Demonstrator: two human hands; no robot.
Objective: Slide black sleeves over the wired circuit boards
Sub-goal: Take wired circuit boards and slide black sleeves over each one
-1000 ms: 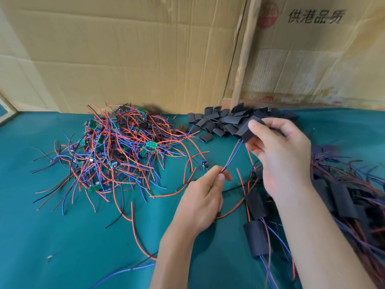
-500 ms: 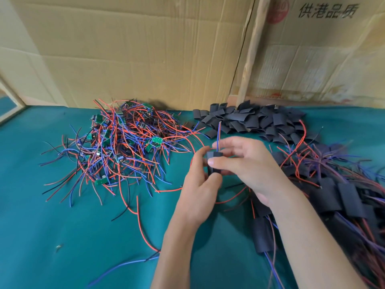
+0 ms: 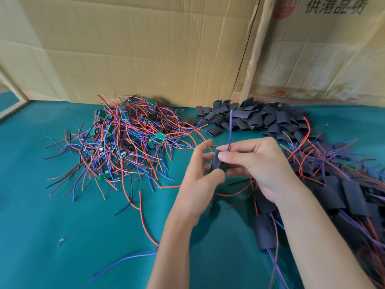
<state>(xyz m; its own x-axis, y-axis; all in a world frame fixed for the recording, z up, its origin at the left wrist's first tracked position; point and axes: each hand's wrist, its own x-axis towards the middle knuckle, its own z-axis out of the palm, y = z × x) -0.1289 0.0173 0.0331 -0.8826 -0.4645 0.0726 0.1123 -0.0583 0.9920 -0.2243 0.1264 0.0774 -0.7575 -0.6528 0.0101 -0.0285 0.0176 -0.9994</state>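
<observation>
A black sleeve (image 3: 216,162) is held upright between both hands above the teal table. My right hand (image 3: 258,163) pinches its upper part with thumb and fingers. My left hand (image 3: 200,178) grips its lower end from the left. A blue and red wire pair (image 3: 230,130) sticks up out of the sleeve's top. The circuit board inside is hidden. A tangled pile of green boards with red and blue wires (image 3: 123,142) lies at the back left. Loose black sleeves (image 3: 256,119) are heaped at the back centre.
Sleeved boards with trailing wires (image 3: 343,195) are piled along the right side. Cardboard sheets (image 3: 145,49) stand as a wall behind the table, with a wooden stick (image 3: 253,55) leaning against them. Loose red and blue wires (image 3: 143,217) lie on the teal cloth (image 3: 52,226).
My right hand brought a sleeve from the back heap to my left hand. The wires now pass up through the sleeve, and both hands hold it close together.
</observation>
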